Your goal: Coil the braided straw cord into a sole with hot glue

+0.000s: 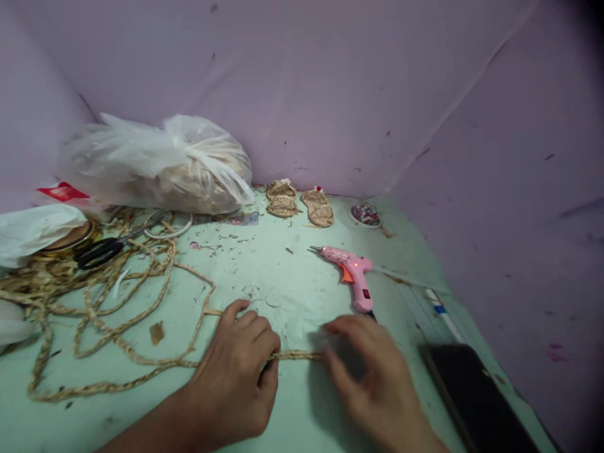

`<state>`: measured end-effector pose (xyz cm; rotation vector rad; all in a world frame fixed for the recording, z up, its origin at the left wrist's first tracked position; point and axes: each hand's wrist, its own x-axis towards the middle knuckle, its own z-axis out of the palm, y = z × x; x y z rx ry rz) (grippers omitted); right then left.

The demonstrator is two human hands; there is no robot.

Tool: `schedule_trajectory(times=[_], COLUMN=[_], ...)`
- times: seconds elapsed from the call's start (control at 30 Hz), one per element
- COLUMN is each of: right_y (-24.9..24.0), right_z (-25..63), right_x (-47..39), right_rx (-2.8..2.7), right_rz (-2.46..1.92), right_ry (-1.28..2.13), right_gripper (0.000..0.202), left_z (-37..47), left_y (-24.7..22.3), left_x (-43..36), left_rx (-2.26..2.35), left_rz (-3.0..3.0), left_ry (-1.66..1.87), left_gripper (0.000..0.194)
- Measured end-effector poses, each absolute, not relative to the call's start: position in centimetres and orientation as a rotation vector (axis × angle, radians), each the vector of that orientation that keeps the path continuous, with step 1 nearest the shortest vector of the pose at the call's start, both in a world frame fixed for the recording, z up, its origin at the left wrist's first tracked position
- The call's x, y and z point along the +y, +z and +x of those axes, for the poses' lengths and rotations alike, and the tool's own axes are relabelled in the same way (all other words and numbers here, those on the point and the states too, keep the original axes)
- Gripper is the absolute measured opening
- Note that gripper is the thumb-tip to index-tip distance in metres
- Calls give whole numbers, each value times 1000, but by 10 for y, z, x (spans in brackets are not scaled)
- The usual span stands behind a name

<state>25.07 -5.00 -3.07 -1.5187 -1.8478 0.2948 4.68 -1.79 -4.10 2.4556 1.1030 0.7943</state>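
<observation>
A person's left hand (238,368), at the lower centre of the frame, closes its thumb and fingers around a braided cord (298,355) that lies low over a pale green tabletop (264,270). A short stretch of the cord shows between the two hands, while looping lengths spread across the lower left. At the cord's right end, the right hand (380,371) curves its fingers, blurred; whether they pinch the strand or stand apart from it cannot be told. Just above the right hand sits a pink glue gun (346,261), its nozzle pointing left. A dark phone (481,396) lies at the lower right, near a white-and-blue marker (443,314). Black-handled scissors (100,253) rest on the cord at left, below a knotted plastic bag (155,167). Two small woven soles, one left (282,204) and one right (319,207), lie beneath the purple wall (311,94), upper centre.
</observation>
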Motion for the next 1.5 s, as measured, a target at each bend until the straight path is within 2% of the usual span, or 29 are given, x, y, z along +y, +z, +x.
schedule_trajectory(times=[0.07,0.13,0.2,0.3,0.37,0.47,0.6,0.73,0.8,0.87,1.1,1.23,1.37,1.5], right_y=[-27,-23,-20,-17,-17,-16,-9,6,9,5,-42,-60,-54,-40], right_z=[269,286,295,296,292,287,279,270,268,270,290,293,281,265], right_x=[-43,-35,-26,-10,1,17,22,-6,-28,-52,-103,-113,-108,-96], right_rx=[-1590,-1355,-1318,-1337,-1321,-1250,-1154,-1117,-1106,-1123,-1555,-1617,-1648,-1848], right_rz=[-1728,-2063,-2179,-2257,-2277,-2253,-2047,-1781,-1626,-1591,-1878,-1937,-1902,-1696], right_ry=[183,221,318,429,465,561,849,1000,992,943,836,793,689,747], right_gripper=[18,34,42,38,28,12,6,28,32,22,26,30,30,34], left_z=[46,45,45,44,43,39,35,35,36,37,37,37,37,37], left_y=[-41,-40,-39,-35,-34,-34,-38,-40,-41,-41,-42,-41,-40,-40], left_x=[-18,-18,-18,-17,-16,-16,-17,-16,-16,-15,-16,-16,-17,-17], left_rx=[1092,1092,1113,1175,1241,1372,1467,1473,1472,1477,1492,1503,1507,1505], left_rz=[2475,2493,2500,2518,2536,2534,2514,2510,2506,2502,2487,2485,2488,2489], left_ry=[830,860,874,918,956,980,914,898,906,908,892,886,905,906], left_gripper=[9,9,9,10,10,11,11,11,11,11,11,11,12,12])
